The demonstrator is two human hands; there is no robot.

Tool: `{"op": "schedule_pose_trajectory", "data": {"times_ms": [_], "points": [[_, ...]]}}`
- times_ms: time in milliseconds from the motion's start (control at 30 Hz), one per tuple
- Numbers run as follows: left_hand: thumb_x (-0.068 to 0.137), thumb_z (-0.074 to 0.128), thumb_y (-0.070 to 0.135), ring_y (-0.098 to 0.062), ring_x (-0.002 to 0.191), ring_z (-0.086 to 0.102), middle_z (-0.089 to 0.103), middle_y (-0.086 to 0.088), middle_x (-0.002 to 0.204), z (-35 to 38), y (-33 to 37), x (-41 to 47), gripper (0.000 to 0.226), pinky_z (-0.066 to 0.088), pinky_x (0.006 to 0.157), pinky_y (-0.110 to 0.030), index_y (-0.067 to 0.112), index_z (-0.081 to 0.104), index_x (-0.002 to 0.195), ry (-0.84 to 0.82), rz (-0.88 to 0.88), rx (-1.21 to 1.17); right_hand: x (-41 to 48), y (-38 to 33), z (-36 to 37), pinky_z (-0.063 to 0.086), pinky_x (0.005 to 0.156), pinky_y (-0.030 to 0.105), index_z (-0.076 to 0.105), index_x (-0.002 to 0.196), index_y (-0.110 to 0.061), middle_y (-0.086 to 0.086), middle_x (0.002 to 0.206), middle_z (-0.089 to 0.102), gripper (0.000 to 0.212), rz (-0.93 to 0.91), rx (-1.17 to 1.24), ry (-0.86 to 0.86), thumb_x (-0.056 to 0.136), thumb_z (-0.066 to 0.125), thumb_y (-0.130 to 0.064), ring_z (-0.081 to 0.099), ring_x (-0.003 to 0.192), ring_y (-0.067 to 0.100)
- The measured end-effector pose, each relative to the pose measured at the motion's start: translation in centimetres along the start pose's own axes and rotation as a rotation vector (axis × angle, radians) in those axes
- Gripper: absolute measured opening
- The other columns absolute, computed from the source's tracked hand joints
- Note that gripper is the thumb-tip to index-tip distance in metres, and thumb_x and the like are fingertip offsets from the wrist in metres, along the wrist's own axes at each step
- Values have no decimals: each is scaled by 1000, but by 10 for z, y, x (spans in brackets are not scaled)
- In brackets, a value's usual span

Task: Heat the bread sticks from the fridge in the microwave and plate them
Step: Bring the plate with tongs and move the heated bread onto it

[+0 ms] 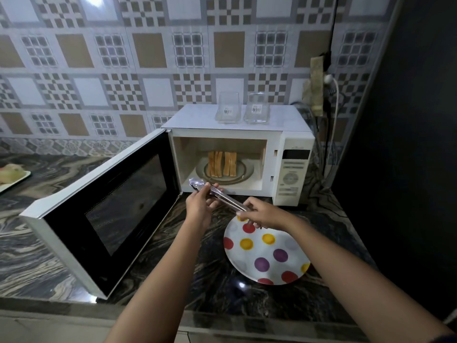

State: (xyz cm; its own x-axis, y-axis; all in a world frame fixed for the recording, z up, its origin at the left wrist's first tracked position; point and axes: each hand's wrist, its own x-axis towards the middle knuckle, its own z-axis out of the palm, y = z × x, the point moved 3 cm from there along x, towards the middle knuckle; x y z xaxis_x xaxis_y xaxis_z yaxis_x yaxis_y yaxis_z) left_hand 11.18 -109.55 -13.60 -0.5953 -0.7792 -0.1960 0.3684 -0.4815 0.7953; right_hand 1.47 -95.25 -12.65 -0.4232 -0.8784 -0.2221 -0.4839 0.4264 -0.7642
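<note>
Several golden bread sticks (222, 163) lie side by side on the glass turntable (247, 172) inside the white microwave (291, 144), whose door (103, 209) stands wide open to the left. Metal tongs (217, 194) hover just in front of the oven opening, tips pointing left. My left hand (201, 203) grips the tongs near the tip end, and my right hand (262, 212) holds the handle end. A white plate with red, yellow and purple dots (267, 253) rests on the dark marble counter under my right hand; nothing lies on it.
Two clear glass containers (241, 111) stand on top of the microwave. A cable and plug (330, 80) hang on the wall at the right, beside a dark wall. A tray with food (12, 175) sits at the far left of the counter.
</note>
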Motion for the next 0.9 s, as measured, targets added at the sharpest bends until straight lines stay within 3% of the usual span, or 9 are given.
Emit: {"op": "schedule_pose_trajectory", "data": {"times_ms": [67,167,367,467,533,633,733,800,900], "points": [[95,49,10,-21,74,70,65,-16,98,5,-1,-3,15,56,52,-25,0,53,105,-57,-19,-7,3,-9,7,43,54,28,46,101,-13,4,82,64,33,37,167,-68,96,41,-45,59,56,12],[95,48,12,-23,81,69,65,-19,103,3,-3,0,25,57,56,-24,-4,52,114,-108,-36,23,8,-11,13,34,36,18,49,102,-9,5,66,53,33,29,294,-91,101,32,-38,42,35,7],[95,51,25,-19,74,60,64,-8,80,-25,-7,17,21,50,63,-23,9,61,87,-93,3,450,29,1,19,25,36,18,49,83,-16,-2,63,44,27,57,231,-66,100,37,-33,32,35,4],[95,44,41,-25,94,63,69,-9,101,-53,-17,39,31,53,82,-37,16,62,100,-58,93,828,46,4,11,33,53,28,48,84,-18,-3,66,47,28,58,-110,130,98,39,-39,46,54,9],[97,42,35,-29,110,60,66,-15,116,-69,-22,47,36,45,98,-37,10,61,115,-61,167,1088,57,3,7,34,59,32,44,86,-18,1,74,52,28,88,-267,258,98,36,-41,52,73,22],[98,42,27,-30,123,51,56,-17,131,-82,-33,50,38,36,100,-28,6,51,128,-119,133,1320,75,-3,8,40,69,36,45,104,-11,16,105,60,35,170,-324,355,99,32,-43,57,96,34],[98,41,29,-27,141,27,32,-17,150,-95,-49,62,53,17,115,-27,6,31,144,-276,136,1525,99,-9,15,42,82,38,38,128,-3,19,131,50,54,265,-369,357,98,33,-46,51,116,37],[99,35,34,-26,146,9,12,-14,157,-103,-57,73,59,5,118,-30,9,15,149,-337,166,1713,116,-17,19,44,86,40,37,130,-3,17,133,47,56,300,-353,397,96,36,-47,51,117,37],[100,27,40,-21,147,-2,1,-6,159,-109,-64,83,60,-1,118,-34,16,6,150,-370,254,1842,136,-27,23,44,84,41,36,130,-4,15,133,45,59,375,-310,460,94,43,-49,51,117,36]]}}
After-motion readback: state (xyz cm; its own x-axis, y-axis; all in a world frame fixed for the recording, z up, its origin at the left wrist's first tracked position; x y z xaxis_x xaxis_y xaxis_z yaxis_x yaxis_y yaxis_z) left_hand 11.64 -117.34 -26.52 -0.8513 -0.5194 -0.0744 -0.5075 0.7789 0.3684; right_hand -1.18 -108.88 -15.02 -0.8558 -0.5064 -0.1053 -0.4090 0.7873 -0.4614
